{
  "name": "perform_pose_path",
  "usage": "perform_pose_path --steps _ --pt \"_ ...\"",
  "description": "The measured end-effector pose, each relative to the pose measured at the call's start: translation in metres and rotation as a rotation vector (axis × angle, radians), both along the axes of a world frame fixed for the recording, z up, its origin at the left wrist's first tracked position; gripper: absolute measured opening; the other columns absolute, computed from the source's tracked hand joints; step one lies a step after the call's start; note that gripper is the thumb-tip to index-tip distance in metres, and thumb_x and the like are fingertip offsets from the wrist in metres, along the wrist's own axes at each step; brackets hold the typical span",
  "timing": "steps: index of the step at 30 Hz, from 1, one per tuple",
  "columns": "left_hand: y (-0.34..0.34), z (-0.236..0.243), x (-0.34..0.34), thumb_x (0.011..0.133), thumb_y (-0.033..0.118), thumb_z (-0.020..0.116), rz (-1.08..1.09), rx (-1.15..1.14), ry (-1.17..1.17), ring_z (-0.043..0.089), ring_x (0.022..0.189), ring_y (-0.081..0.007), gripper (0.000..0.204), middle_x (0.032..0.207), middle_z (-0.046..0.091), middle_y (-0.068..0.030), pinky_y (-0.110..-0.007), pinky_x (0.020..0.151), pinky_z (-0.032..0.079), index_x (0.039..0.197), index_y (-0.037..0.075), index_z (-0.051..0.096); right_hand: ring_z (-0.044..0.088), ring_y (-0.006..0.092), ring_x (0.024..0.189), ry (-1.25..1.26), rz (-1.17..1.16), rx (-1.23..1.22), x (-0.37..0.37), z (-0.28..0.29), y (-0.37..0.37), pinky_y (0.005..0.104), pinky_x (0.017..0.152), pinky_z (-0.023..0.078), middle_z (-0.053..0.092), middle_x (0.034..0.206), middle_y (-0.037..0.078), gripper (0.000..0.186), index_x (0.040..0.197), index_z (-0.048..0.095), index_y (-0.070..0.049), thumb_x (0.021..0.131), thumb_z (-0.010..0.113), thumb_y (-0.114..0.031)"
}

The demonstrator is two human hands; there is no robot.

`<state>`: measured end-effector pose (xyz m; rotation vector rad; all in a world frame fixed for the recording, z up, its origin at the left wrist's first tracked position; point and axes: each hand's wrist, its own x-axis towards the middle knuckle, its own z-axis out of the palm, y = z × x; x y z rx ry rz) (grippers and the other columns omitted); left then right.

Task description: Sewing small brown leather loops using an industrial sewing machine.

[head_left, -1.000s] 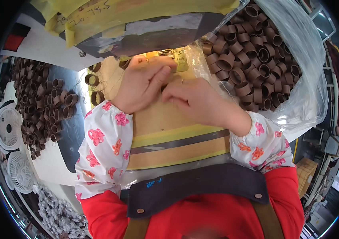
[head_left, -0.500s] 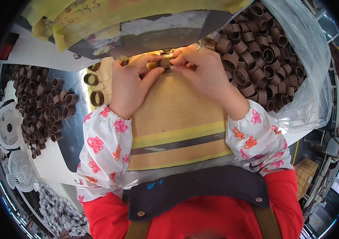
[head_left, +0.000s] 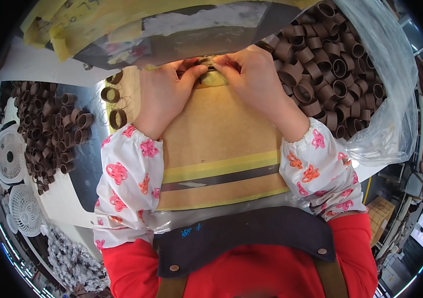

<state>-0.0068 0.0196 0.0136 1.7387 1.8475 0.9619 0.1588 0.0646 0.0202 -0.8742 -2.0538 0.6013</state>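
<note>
My left hand and my right hand meet at a lit metal work point beneath the machine head, which has yellow tape and clear film on it. Fingertips of both hands pinch a small brown strip or ring there; its full shape is hidden. My hands are over a tan board crossed by yellow and dark tape. To their left, loose brown rings sit among stray threads.
A heap of brown rings in a clear bag is at the right, another pile at the left. Two white fans and a silvery heap are at far left; a cardboard box at right.
My hands have gone from overlapping to side by side at the work point. My left wrist shifted left, my right hand moved up and forward, and both now pinch close under the head.
</note>
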Motion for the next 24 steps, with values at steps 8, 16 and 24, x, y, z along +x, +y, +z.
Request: perform_pose_path --steps 8,16,24 --pt "0.001 -0.001 -0.001 0.079 0.026 0.065 -0.001 0.010 0.033 0.060 0.061 -0.0090 0.027 0.071 0.066 -0.0056 -0.022 0.057 0.044 0.093 0.003 0.067 0.055 0.0341 0.070 -0.056 -0.007 0.056 -0.001 0.002 -0.003 0.0404 0.060 0.045 0.055 0.073 0.016 0.006 0.074 0.054 0.003 0.071 0.059 0.002" --pt "0.005 -0.004 -0.003 0.080 0.027 0.065 -0.035 0.048 0.044 0.057 0.058 -0.0076 0.026 0.067 0.064 -0.0041 -0.022 0.054 0.043 0.088 0.002 0.065 0.056 0.0347 0.068 -0.126 -0.031 0.042 -0.001 0.000 -0.001 0.0413 0.059 0.045 0.056 0.071 0.016 0.006 0.072 0.053 0.001 0.072 0.058 -0.001" --pt "0.005 -0.005 -0.008 0.079 0.022 0.067 -0.050 0.016 -0.023 0.056 0.059 -0.0061 0.023 0.067 0.064 -0.0037 -0.020 0.056 0.043 0.091 0.002 0.065 0.057 0.0340 0.068 -0.141 -0.039 0.011 -0.004 0.001 0.000 0.0411 0.059 0.046 0.057 0.071 0.016 0.004 0.071 0.055 0.000 0.072 0.058 -0.003"
